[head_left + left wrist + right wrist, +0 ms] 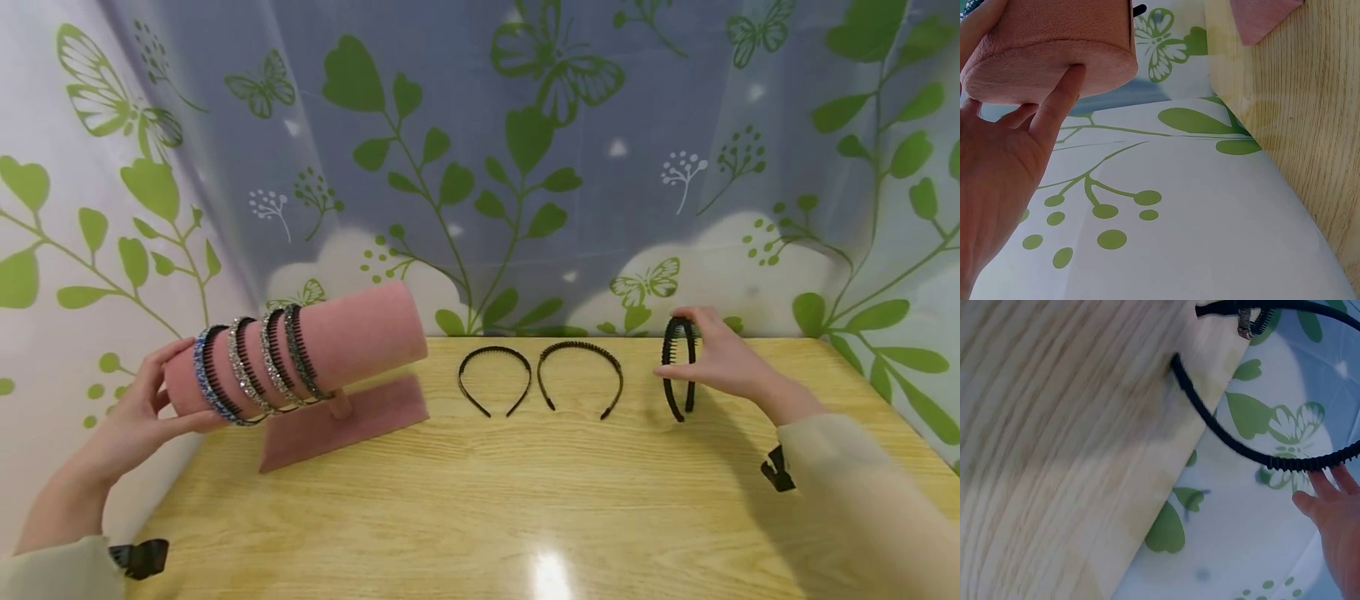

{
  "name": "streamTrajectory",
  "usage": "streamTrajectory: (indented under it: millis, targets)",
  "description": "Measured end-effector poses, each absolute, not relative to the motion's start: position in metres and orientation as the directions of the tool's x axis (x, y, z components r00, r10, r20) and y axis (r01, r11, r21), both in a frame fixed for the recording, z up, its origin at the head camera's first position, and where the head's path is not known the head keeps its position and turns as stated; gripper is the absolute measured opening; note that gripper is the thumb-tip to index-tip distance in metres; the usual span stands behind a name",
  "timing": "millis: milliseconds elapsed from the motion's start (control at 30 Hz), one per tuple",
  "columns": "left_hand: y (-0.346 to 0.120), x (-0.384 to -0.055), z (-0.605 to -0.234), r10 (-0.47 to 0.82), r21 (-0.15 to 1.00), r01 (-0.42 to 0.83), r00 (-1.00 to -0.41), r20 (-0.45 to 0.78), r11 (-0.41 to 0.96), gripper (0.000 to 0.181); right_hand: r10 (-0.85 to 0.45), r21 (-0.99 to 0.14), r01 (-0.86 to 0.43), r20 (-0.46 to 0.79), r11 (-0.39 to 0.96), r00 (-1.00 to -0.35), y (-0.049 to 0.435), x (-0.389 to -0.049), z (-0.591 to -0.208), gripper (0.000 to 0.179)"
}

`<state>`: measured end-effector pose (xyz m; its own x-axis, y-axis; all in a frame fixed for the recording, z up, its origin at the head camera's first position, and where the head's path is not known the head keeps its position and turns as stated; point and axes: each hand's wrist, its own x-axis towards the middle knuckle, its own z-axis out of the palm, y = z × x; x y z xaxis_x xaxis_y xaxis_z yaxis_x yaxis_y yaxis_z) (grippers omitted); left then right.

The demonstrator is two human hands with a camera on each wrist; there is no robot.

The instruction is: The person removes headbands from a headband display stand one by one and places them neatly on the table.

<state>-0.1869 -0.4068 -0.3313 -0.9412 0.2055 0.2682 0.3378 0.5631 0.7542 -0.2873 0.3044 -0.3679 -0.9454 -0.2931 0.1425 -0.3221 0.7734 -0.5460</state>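
Observation:
On the left, my left hand grips the left end of a pink, fabric-covered roll stand, fingers behind and thumb in front. The left wrist view shows its fingers against the roll's round end. Several toothed headbands ring the roll: a blue jewelled one, two silvery ones and a dark glittery one. At the right, my right hand holds a black toothed headband upright by its curved part, open ends pointing down. In the right wrist view, the fingertips are at the toothed curve of this black headband.
Two dark headbands lie mid-table near the back edge: a thin one and a toothed one. The wooden table meets a curtain with leaves and butterflies behind. Black straps show at both cuffs.

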Motion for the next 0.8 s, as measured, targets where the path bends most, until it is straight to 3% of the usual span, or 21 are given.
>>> streamTrajectory:
  millis: [300, 567, 800]
  targets:
    - [-0.407, -0.188, -0.332, 0.211, 0.749, 0.35, -0.937, 0.28, 0.562, 0.098, -0.333, -0.425, -0.368, 0.157, 0.827, -0.93, 0.298, -0.304, -0.392, 0.086]
    - [-0.407, -0.188, -0.33, 0.216, 0.738, 0.36, -0.933, 0.288, 0.57, 0.098, -0.351, -0.313, -0.361, 0.09, 0.878, -0.932, 0.297, -0.317, -0.413, 0.095]
    - [-0.408, -0.188, -0.332, 0.206, 0.747, 0.347, -0.938, 0.279, 0.567, 0.097, -0.361, -0.309, -0.351, 0.027, 0.884, -0.932, 0.293, -0.316, -0.421, 0.095]
